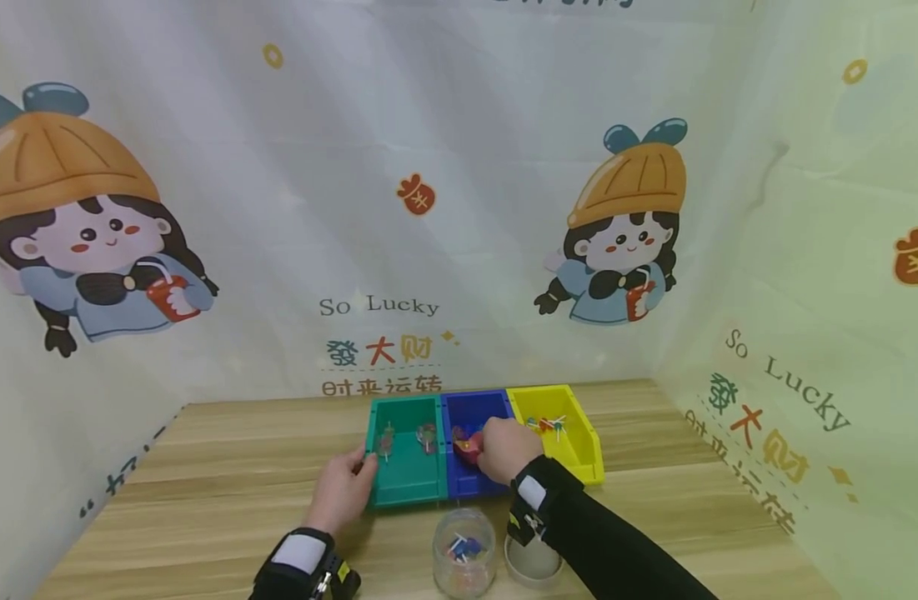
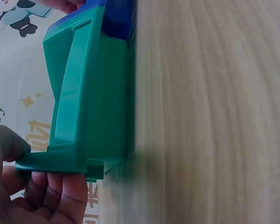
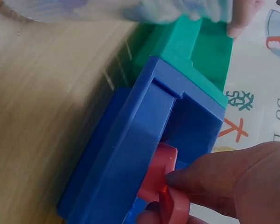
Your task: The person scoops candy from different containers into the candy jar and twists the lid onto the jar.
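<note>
My left hand [image 1: 343,487] grips the left rim of the green bin [image 1: 406,487], thumb above and fingers below in the left wrist view. Joined beside it stands the blue bin [image 3: 116,144]. Inside the blue bin, my right hand [image 1: 507,450] pinches a red plastic piece [image 3: 158,168] with curved sides; its lower end is hidden. Small wrapped candies [image 1: 426,437] on sticks lie in the green bin. The yellow bin [image 1: 589,467], on the right, holds several small lollipops [image 1: 550,426]. What else lies in the blue bin is mostly covered by my right hand.
A clear jar [image 1: 464,575] with small blue and white pieces [image 1: 466,547] inside stands in front of the blue bin. Right of it is a pale round lid or dish [image 1: 534,562], partly under my right forearm. Printed cloth [image 1: 489,250] walls surround the wooden table [image 1: 241,467].
</note>
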Available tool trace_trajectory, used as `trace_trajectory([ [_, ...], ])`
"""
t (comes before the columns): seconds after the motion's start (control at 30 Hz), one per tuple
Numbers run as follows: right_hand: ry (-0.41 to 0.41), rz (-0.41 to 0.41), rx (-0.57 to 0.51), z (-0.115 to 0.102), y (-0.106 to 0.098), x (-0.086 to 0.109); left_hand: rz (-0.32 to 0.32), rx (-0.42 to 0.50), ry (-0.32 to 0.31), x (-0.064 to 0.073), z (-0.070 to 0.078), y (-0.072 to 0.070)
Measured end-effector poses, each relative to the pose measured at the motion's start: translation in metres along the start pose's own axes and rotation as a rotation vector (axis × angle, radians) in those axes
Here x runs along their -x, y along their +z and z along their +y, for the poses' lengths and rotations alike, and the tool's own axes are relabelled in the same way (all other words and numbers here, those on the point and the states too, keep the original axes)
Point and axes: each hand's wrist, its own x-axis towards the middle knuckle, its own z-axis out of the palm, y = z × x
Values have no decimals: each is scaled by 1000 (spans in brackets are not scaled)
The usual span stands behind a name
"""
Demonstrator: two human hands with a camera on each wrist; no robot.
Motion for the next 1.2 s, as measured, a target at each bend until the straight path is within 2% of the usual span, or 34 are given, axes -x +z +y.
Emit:
trace_trajectory([
  [0.47, 49, 14, 49, -10, 7, -25, 6, -6, -8, -1, 1, 0],
  [0.8, 78, 3, 149, -16, 11, -36, 13, 7, -4, -1, 0, 0],
  [0.9, 61, 18, 177, -17, 14, -37, 13, 9, -5, -1, 0, 0],
  [1.13, -54, 119, 264, -13, 16, -27, 4, 23, -13, -1, 0, -1],
  [1.2, -65, 125, 279, -13, 16, -26, 5, 22, -11, -1, -1, -1],
])
